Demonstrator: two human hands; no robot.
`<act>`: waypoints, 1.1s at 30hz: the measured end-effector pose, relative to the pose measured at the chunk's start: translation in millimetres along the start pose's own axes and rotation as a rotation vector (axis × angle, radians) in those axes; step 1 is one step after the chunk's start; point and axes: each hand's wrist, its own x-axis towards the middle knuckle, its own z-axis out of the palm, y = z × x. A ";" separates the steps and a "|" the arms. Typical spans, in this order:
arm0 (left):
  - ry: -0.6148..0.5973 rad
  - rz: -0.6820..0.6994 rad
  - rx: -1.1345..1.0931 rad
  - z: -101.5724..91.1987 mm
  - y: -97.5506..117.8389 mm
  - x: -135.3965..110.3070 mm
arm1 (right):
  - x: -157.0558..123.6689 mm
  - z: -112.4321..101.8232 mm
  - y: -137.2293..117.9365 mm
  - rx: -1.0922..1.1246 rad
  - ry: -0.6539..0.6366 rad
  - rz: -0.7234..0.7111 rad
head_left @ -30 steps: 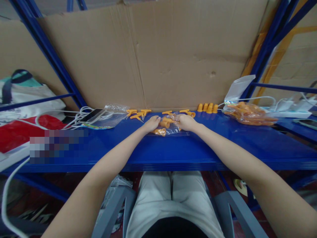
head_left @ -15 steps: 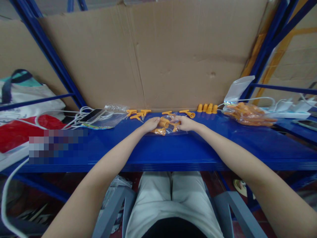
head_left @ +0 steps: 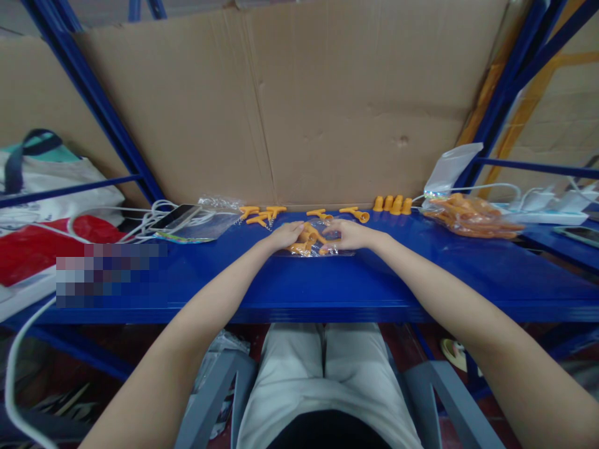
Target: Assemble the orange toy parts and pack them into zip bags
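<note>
At the middle of the blue table, my left hand [head_left: 286,235] is closed on the left side of a clear plastic bag [head_left: 345,253] with orange plastic parts [head_left: 314,234] in or on it. My right hand [head_left: 350,234] curls over the bag's right side, its fingers bent around an orange piece whose exact shape is partly hidden. Just behind the hands lie orange corkscrews [head_left: 256,219] with T-shaped handles and metal spirals. Another orange T-handled piece [head_left: 349,211] rests behind my right hand, beside a hollow orange cap [head_left: 362,217].
Several orange caps [head_left: 393,204] stand in a row at the back. To the right is a bag of orange parts [head_left: 468,215] near a white power strip [head_left: 543,215]. White cables [head_left: 161,215], a dark phone-like device [head_left: 175,216] and a red bag [head_left: 42,246] occupy the left. Cardboard [head_left: 327,112] walls the back.
The orange parts between my hands have shifted, and a handle-shaped piece now shows on top. My right hand's fingers have lowered and opened slightly around their piece. My left hand has barely moved.
</note>
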 end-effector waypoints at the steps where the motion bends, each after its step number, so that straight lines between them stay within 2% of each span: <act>1: -0.021 -0.010 0.016 -0.8 0.5 -0.2 | -0.3 -1.4 -0.6 -0.026 -0.019 0.021; 8: -0.086 -0.026 0.095 -4.9 5.3 -3.7 | -1.6 -2.4 -7.5 -0.066 -0.101 0.069; 12: -0.085 -0.027 0.132 -4.1 4.8 -3.6 | -3.2 -1.8 -15.8 -0.183 -0.148 0.102; 17: -0.078 -0.015 0.160 -2.6 2.8 -2.9 | -5.4 -4.7 -20.8 -0.277 -0.140 0.124; 21: -0.060 -0.005 0.162 -0.8 0.7 -1.9 | -3.4 -2.5 -23.6 -0.342 -0.127 0.223; 26: -0.071 0.017 0.190 -0.4 1.8 -1.9 | 2.9 2.9 -32.6 -0.305 -0.110 0.327; 33: -0.049 0.023 0.153 0.0 8.7 -4.8 | -0.4 -6.2 -40.7 -0.174 -0.151 0.402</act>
